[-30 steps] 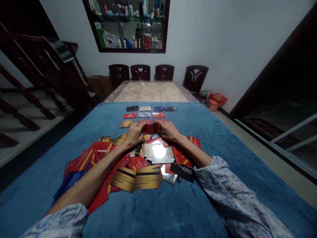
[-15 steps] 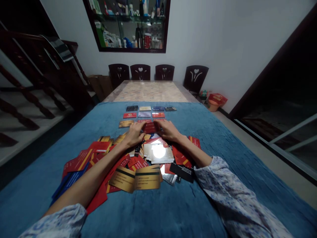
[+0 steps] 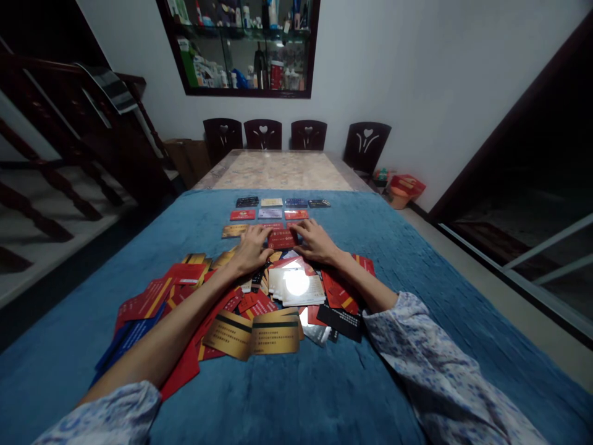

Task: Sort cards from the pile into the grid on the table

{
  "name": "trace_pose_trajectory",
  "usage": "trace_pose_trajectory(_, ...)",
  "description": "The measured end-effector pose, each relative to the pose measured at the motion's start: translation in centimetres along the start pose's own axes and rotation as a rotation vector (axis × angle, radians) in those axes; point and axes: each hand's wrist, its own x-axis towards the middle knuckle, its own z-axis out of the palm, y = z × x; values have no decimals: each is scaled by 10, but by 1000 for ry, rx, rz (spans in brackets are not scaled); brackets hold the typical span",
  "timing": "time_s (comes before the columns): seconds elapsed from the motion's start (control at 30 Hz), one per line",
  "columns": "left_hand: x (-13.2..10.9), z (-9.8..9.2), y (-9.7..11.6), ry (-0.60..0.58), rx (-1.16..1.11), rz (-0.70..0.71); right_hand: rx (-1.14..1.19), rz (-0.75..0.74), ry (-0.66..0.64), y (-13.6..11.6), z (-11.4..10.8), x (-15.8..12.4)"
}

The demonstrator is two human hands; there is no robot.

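A dark red card with pale print (image 3: 282, 238) is tilted up between my two hands, just beyond the loose pile. My left hand (image 3: 252, 248) has its fingertips on the card's left edge, and my right hand (image 3: 315, 242) pinches the right edge. Another red card (image 3: 275, 226) shows partly behind it. Left of that lies a gold card (image 3: 233, 231), partly covered by my left hand. Below my wrists spreads a mixed heap: white cards (image 3: 296, 285) with bright glare, gold cards (image 3: 276, 334), red cards (image 3: 343, 290) and a black card (image 3: 340, 321).
Farther off, small stacks stand in rows, among them a red stack (image 3: 242, 215), a lilac stack (image 3: 270, 214) and a black stack (image 3: 247, 202). A blue cloth (image 3: 352, 389) covers the near table. Dark chairs (image 3: 308, 135) line the far end.
The red card between my hands now faces me more fully and shows more of its print. My fingers have shifted slightly at its edges; the heap lies unchanged.
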Motion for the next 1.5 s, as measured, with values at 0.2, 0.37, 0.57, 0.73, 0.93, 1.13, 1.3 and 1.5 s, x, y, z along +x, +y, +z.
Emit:
trace_pose_trajectory(0.2, 0, -3, 4, -26, 22, -22, -6, -5, -10, 0, -3, 1)
trace_pose_trajectory(0.37, 2, -9, 1, -33, 34, -22, -4, -1, -16, -2, -7, 4)
trace_pose_trajectory(0.57, 6, -14, -3, -29, 8, -6, -5, -5, -21, -2, -8, 8)
trace_pose_trajectory(0.73, 10, -17, -4, -54, 19, -14, -32, -11, -56, -4, -12, 11)
trace_pose_trajectory(0.93, 17, -20, -12, -64, 52, -2, -67, -9, -104, -7, -20, 22)
trace_pose_trajectory(1.13, 28, -23, -18, -113, 103, -32, -130, 7, -168, -8, -24, 40)
trace_pose_trajectory(1.3, 35, -21, -27, -111, 118, -71, -150, 31, -204, -9, -24, 56)
trace_pose_trajectory(1.5, 43, -14, -42, -136, 138, -90, -167, 61, -234, -11, -20, 72)
